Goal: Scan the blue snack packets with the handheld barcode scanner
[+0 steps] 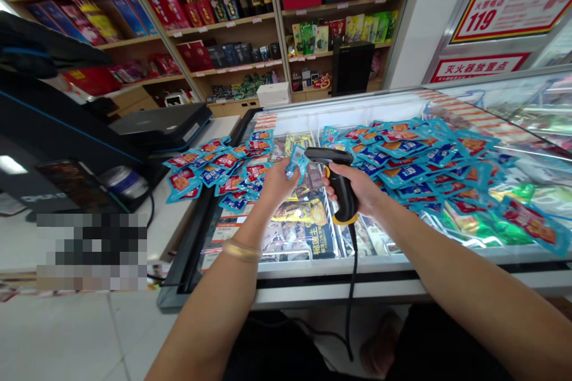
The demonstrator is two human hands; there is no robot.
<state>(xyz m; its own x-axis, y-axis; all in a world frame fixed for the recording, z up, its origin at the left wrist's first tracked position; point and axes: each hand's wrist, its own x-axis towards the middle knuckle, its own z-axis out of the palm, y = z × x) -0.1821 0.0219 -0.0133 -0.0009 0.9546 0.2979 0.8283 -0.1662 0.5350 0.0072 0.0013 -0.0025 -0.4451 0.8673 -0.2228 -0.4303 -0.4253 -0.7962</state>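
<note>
A small blue snack packet (297,161) is pinched between the fingers of my left hand (279,181), its pale side with a printed label facing up. My right hand (357,187) is wrapped round the handle of a black and yellow barcode scanner (344,190). The scanner's head points left, close beside the packet, and its cable hangs down over the freezer's front edge. Blue and red packets (226,161) lie spread on the glass to the left. A larger heap of similar packets (411,155) covers the glass to the right.
Beneath both arms is a glass-topped freezer (295,294) with packaged goods inside. To the left, a counter (179,226) bears a black machine (163,125) and a dark screen stand (58,131). Shelves with boxes and bottles (223,3) rise behind. A white box (273,94) stands past the freezer.
</note>
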